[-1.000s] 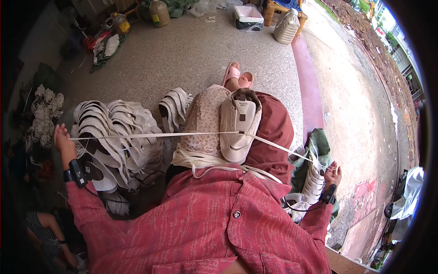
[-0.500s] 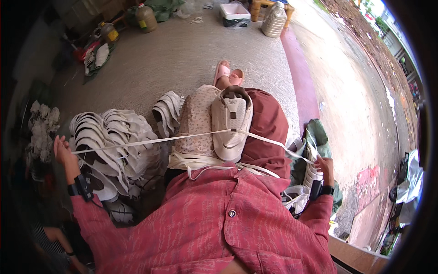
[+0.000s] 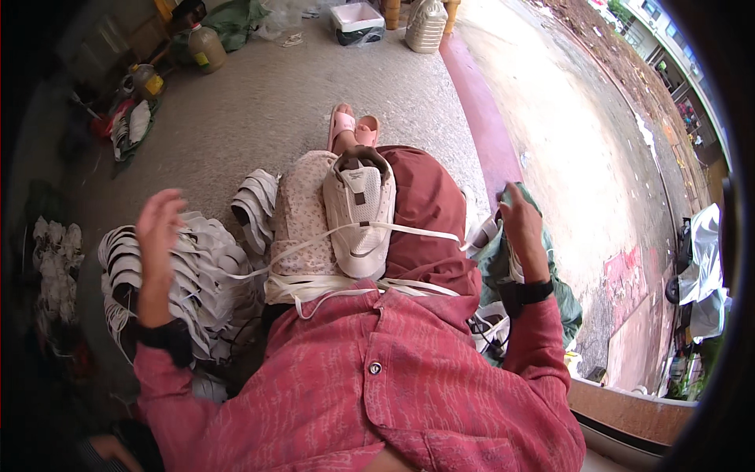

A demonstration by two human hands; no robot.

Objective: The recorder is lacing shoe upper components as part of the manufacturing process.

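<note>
A white sneaker (image 3: 362,236) rests between my thighs, its toe pointing toward me. One white shoelace (image 3: 425,231) crosses its front, and the loose ends trail to either side. My left hand (image 3: 161,228) is raised over the stacked white shoe uppers (image 3: 208,252), its fingers apart and slightly blurred, with no lace visible in them. On the other side, my right hand (image 3: 521,224) is lifted above a green sack (image 3: 550,275), fingers partly bent and apart from the lace end. A bunch of white laces (image 3: 322,285) lies across my lap.
A smaller stack of uppers (image 3: 255,206) stands beside my left knee. Another white pile (image 3: 57,259) is at the far left. Plastic jugs (image 3: 206,49) and a white box (image 3: 358,22) stand at the back. A pink strip (image 3: 480,110) edges the floor at right.
Both hands have let go of the lace ends and risen, moving farther forward. The lace, pulled taut before, now hangs slack across the sneaker. The whole view has shifted a little.
</note>
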